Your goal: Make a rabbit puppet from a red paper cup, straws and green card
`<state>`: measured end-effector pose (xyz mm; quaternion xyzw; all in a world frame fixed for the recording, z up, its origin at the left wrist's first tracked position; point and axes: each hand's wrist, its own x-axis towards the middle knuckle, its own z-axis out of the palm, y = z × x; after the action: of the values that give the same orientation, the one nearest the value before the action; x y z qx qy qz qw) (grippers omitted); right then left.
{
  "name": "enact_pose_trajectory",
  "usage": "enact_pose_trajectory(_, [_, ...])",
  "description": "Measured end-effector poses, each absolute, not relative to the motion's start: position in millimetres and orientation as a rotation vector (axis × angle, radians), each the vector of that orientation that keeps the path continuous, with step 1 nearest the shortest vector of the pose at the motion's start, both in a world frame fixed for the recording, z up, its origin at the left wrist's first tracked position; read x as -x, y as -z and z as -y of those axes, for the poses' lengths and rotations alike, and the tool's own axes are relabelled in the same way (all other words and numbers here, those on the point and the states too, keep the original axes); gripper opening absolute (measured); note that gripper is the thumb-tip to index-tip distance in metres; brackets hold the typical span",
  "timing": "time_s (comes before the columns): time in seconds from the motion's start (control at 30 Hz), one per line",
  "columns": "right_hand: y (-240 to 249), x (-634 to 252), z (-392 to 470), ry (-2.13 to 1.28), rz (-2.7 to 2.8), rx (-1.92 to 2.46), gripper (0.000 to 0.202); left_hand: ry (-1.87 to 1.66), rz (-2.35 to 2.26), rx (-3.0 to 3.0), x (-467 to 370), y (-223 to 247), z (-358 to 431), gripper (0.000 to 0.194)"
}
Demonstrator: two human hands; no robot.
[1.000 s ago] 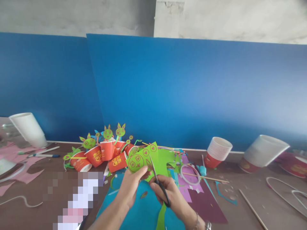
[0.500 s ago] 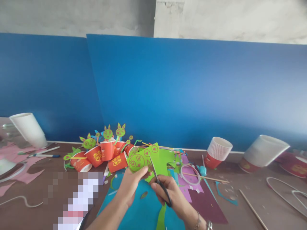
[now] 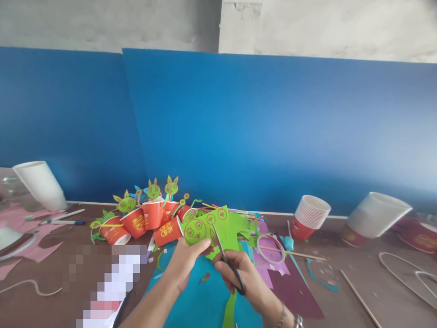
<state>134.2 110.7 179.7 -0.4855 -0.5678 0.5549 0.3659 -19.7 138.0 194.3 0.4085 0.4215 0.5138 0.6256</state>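
My left hand (image 3: 191,255) pinches the lower edge of a green paper sheet (image 3: 222,227) marked with a round face and small circles with hearts. In my right hand (image 3: 242,273) are black-handled scissors (image 3: 233,274), their blades against the sheet beside a drawn ear shape. Beneath both hands lies blue paper (image 3: 194,300), with a small cut ear piece (image 3: 205,278) and a green strip (image 3: 230,310) on it.
Red cups (image 3: 152,214) with green rabbit faces stand behind on the left. A purple sheet (image 3: 262,269), a tape ring (image 3: 271,249) and a cup stack (image 3: 311,214) are on the right. Sticks, pens and pink scraps (image 3: 37,232) lie about the brown table (image 3: 324,291).
The green sheet has tilted and shifted very slightly to the right. Both hands keep nearly the same place and hold.
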Motion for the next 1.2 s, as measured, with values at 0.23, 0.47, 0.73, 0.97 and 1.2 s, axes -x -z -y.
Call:
enact_pose_trajectory(0.23, [-174.5,-136.5,-111.6,-1.416,1.487,1.239,0.047,-1.162,-0.979,-0.942,21.4,-194.6,-138.1,0.042])
enact_pose_trajectory(0.47, [-178.6,-138.7,-111.6,-1.448,1.494,1.228,0.045,-1.122,-0.964,-0.966,25.2,-193.6,-141.6,0.037])
enact_pose_trajectory(0.73, [-179.5,-139.5,-111.6,-1.422,1.512,1.269,0.043,-1.094,-0.943,-1.001,25.7,-194.1,-140.5,0.033])
enact_pose_trajectory(0.97, [-183.4,-144.8,-113.8,-1.481,1.542,1.248,0.039,-1.044,-0.929,-1.027,28.0,-200.1,-140.3,0.035])
enact_pose_trajectory(1.2, [-189.9,-144.2,-112.2,-1.484,1.532,1.277,0.039,-1.05,-0.903,-1.042,29.3,-201.1,-140.6,0.034])
